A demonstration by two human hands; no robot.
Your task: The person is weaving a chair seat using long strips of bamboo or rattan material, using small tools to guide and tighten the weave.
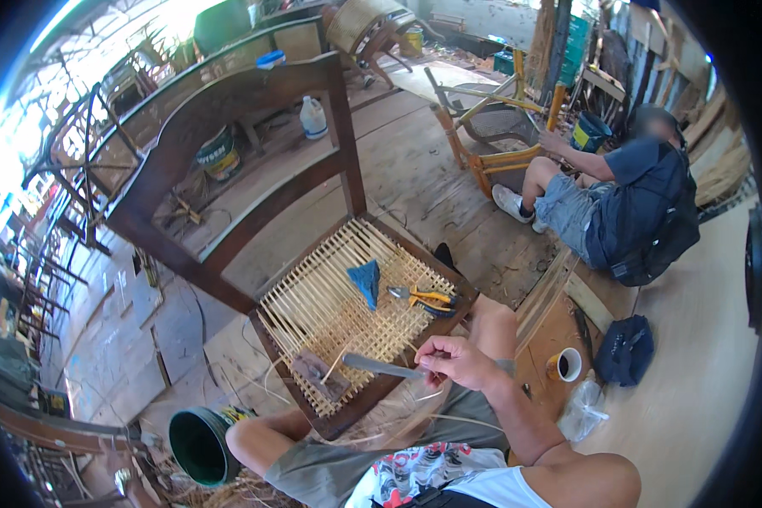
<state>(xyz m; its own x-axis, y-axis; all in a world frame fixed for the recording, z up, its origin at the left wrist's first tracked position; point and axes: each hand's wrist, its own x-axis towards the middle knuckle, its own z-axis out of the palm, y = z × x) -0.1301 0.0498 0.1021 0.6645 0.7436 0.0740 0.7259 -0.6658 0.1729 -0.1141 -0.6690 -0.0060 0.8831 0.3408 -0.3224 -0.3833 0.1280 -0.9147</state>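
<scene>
My right hand [459, 364] is closed in a pinch at one end of a flat grey knife-like tool [381, 366], just above the seat's near edge. Thin pale strands show beside its fingers. The dark wooden chair [271, 216] stands before me, its seat woven with pale cane strips [322, 284]. On the weave lie a blue cloth [366, 282], yellow-handled pliers [430, 300] and a brown block [317, 372]. A hand with a wristwatch [118, 466] shows small at the lower left; whether it is my left hand, and what its fingers do, I cannot make out.
A dark green bucket [201, 449] stands by my left knee. On my right are a cup [565, 364], a plastic bag [584, 408] and a dark blue cloth item [625, 349]. Beyond, a seated person [635, 182] handles a rattan chair [491, 161]. A white jug [312, 117] stands behind the chair.
</scene>
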